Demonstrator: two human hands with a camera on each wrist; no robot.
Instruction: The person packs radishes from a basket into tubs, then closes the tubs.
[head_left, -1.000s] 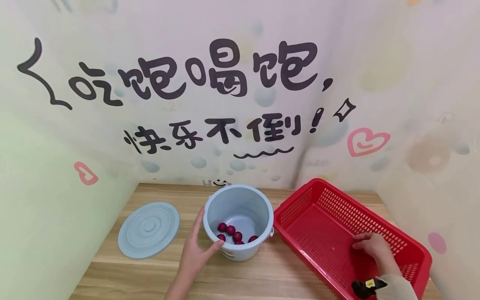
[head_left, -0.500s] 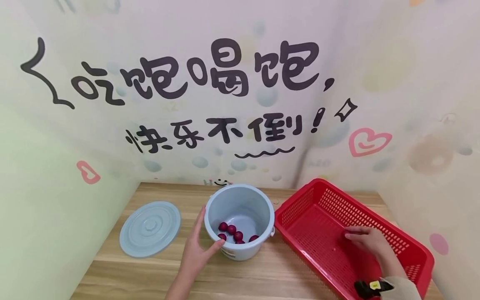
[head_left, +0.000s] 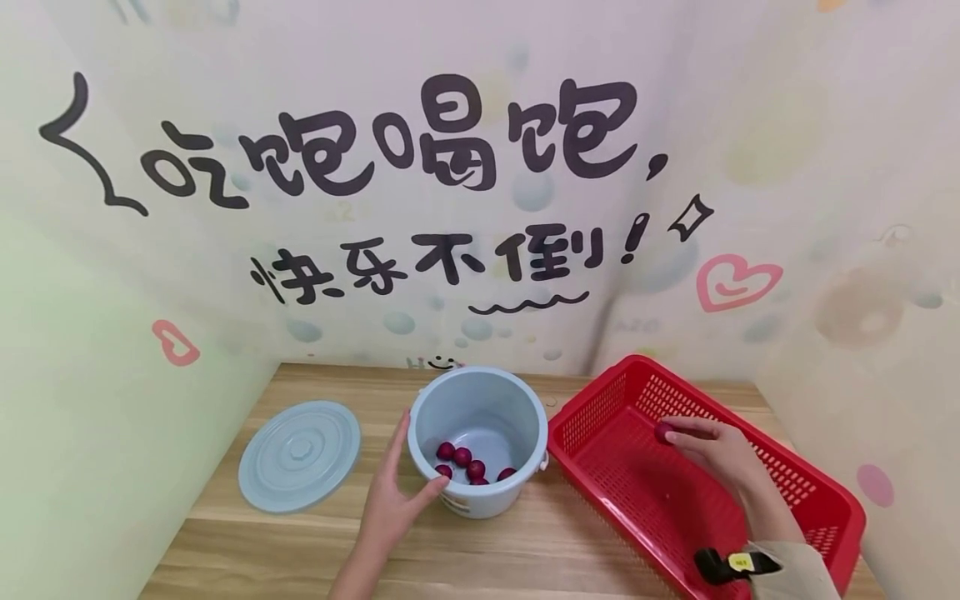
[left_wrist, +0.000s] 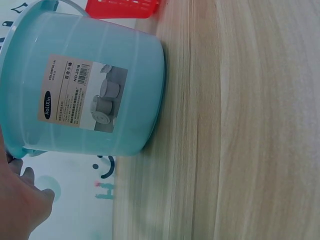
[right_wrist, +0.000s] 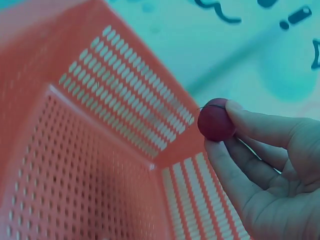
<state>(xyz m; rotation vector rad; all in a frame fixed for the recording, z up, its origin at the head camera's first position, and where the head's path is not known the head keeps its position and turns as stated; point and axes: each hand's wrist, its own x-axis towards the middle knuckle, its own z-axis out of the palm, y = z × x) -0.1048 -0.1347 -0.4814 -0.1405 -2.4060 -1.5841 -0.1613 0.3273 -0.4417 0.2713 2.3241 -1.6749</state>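
A light blue bucket [head_left: 487, 500] stands on the table with several small round dark-red radishes [head_left: 476, 470] at its bottom. My left hand [head_left: 390, 492] holds it at the left, fingers along the outer side and thumb at the front rim; the left wrist view shows the bucket's label [left_wrist: 82, 92]. Over the red basket [head_left: 600, 500], my right hand [head_left: 720, 454] pinches one radish [right_wrist: 216, 120] between thumb and fingertips. A thin dark strand lies across that radish in the right wrist view.
A round light blue lid [head_left: 300, 458] lies flat on the wooden table [head_left: 300, 554], left of the bucket. The perforated basket stands close to the bucket's right side. A printed wall [head_left: 480, 333] closes off the back.
My right hand has risen from the basket's floor and moved left and toward the back, with a radish now showing in its fingers. My left hand and the bucket have stayed in place.
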